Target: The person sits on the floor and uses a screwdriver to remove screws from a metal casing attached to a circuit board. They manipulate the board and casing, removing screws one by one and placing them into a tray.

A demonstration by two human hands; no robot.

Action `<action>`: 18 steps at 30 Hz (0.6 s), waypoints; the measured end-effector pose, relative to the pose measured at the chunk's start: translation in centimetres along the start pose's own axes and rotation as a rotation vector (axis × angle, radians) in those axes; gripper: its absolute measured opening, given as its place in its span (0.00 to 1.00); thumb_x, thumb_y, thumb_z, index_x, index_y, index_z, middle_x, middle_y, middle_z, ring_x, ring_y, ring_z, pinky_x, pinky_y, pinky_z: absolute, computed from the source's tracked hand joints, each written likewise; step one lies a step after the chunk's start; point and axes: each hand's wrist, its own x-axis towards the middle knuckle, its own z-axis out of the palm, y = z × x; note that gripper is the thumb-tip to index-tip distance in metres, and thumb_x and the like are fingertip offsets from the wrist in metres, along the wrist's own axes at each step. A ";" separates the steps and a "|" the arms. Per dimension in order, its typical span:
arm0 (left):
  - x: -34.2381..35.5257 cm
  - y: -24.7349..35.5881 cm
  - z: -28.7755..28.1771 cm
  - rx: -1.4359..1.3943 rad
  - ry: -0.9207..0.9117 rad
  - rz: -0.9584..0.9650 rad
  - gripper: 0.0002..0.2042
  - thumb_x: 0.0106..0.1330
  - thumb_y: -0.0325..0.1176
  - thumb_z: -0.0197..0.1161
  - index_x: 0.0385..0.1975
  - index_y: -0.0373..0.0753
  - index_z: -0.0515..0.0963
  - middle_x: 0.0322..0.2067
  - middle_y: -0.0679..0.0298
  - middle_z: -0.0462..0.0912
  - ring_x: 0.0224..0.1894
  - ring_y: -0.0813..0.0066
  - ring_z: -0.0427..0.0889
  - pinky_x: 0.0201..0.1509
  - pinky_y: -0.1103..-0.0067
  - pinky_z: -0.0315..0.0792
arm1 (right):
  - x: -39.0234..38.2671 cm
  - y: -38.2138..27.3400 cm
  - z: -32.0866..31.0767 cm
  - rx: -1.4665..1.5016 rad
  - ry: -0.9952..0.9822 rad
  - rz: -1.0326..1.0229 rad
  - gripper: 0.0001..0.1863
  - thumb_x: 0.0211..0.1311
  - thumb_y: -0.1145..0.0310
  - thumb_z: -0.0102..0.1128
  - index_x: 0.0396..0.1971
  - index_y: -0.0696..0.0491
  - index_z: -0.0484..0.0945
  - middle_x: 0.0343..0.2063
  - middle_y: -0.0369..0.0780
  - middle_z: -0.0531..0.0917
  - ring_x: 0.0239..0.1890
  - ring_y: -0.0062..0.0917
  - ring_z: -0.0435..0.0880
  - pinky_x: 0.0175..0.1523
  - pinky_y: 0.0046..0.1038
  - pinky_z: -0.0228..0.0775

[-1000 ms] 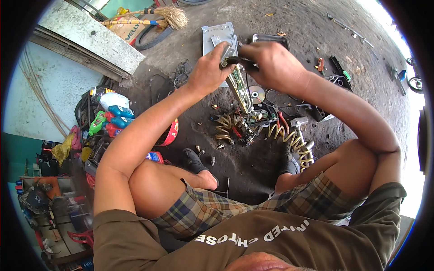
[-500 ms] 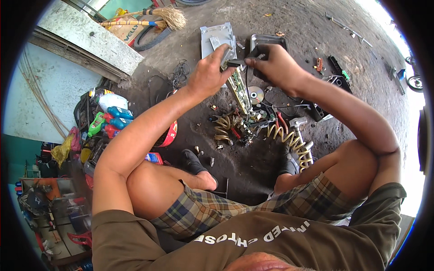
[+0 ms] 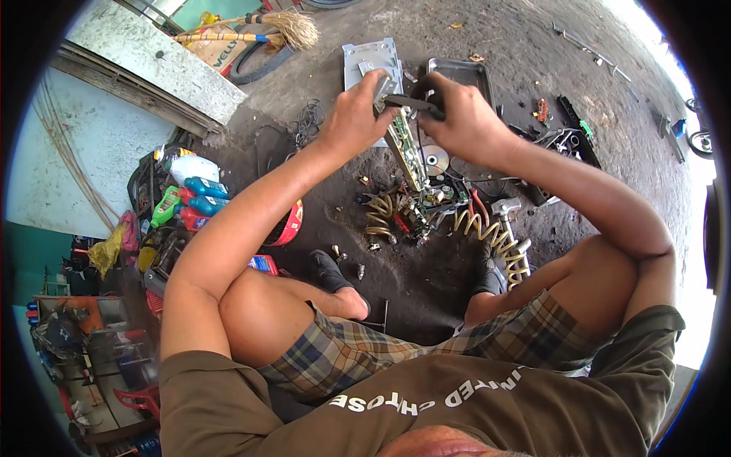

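My left hand (image 3: pixel 356 114) is closed around a small grey part (image 3: pixel 384 85) at the top of a long narrow strip bearing circuit board (image 3: pixel 405 148). The strip slants down toward the heap of parts on the ground; whether its lower end rests there I cannot tell. In my right hand (image 3: pixel 466 114) is a flat black piece (image 3: pixel 415 103), pinched between thumb and fingers. Its left end reaches the fingers of my left hand. A thin dark cable hangs below the black piece. Both arms are stretched forward over the ground.
Beyond my hands lie a grey metal panel (image 3: pixel 371 57) and a dark metal tray (image 3: pixel 464 72). Nearer are a disc (image 3: pixel 435 160), coiled yellowish hose (image 3: pixel 480 226), red-handled pliers (image 3: pixel 480 207) and a hammer (image 3: pixel 505 207). Bottles (image 3: pixel 204 196) stand at left beside a red round container (image 3: pixel 288 225).
My right hand has turned and shifted slightly left. The black piece now shows longer and slants down to the right. My left hand keeps its grip.
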 end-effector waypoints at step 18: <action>-0.6 -1.1 0.6 -0.524 -0.116 -0.129 0.29 0.72 0.44 0.71 0.66 0.36 0.70 0.55 0.49 0.83 0.59 0.59 0.84 0.63 0.68 0.74 | 0.0 -0.5 -1.0 0.633 -0.149 0.527 0.09 0.73 0.68 0.66 0.44 0.59 0.83 0.22 0.30 0.78 0.20 0.13 0.72 0.23 0.22 0.59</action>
